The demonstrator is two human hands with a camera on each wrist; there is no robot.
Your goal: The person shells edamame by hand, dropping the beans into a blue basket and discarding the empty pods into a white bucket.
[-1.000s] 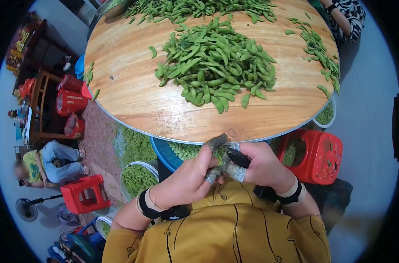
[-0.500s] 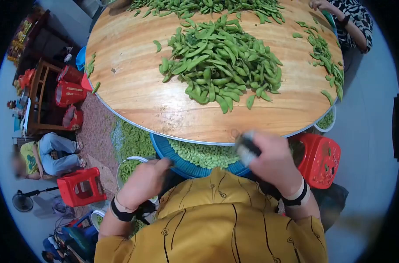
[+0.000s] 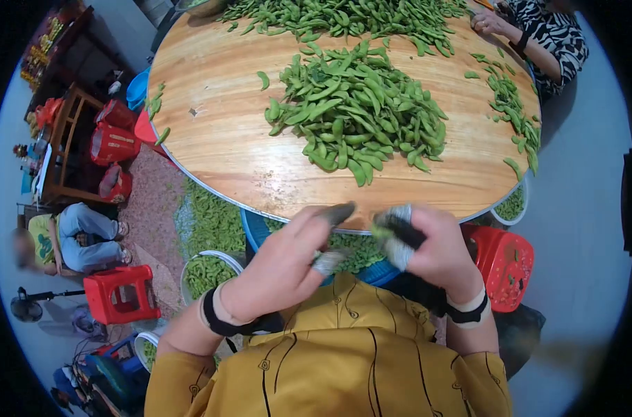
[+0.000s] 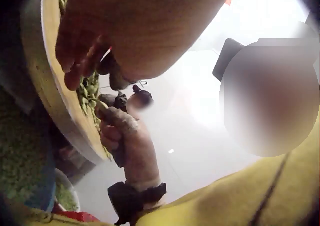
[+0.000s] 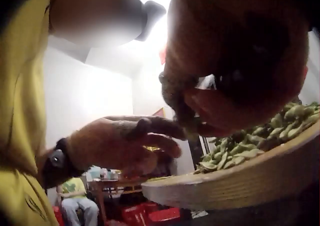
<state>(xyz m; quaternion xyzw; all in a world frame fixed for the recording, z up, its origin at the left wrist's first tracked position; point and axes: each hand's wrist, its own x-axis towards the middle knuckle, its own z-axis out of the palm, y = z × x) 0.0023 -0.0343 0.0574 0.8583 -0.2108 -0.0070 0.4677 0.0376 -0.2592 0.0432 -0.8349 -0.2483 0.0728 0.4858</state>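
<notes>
My right hand [image 3: 437, 243] is at the table's near edge, its thumb and a finger wrapped in grey tape. It pinches a green soybean pod [image 4: 102, 105] at its fingertips, and a black piece shows against its fingers. My left hand [image 3: 281, 254], also with taped and dark-covered fingertips, hovers just left of it. In the right wrist view the left hand's fingers [image 5: 160, 128] reach out fairly straight toward the right hand. Below both hands, partly hidden, a blue basket [image 3: 253, 229] holds shelled green beans [image 3: 361, 254]. A pile of pods [image 3: 361, 111] lies ahead on the round wooden table [image 3: 219, 153].
More pods [image 3: 351, 17] cover the table's far side and right rim. Another person's hand [image 3: 489, 24] rests at the far right. Red stools [image 3: 507, 267] stand on both sides. A white bucket of pods [image 3: 212, 274] is at the left, near pods heaped on the floor.
My hands were together, then drew apart with the left dropping down and left. Now the left has come back up beside the right, and green shows at the right fingertips.
</notes>
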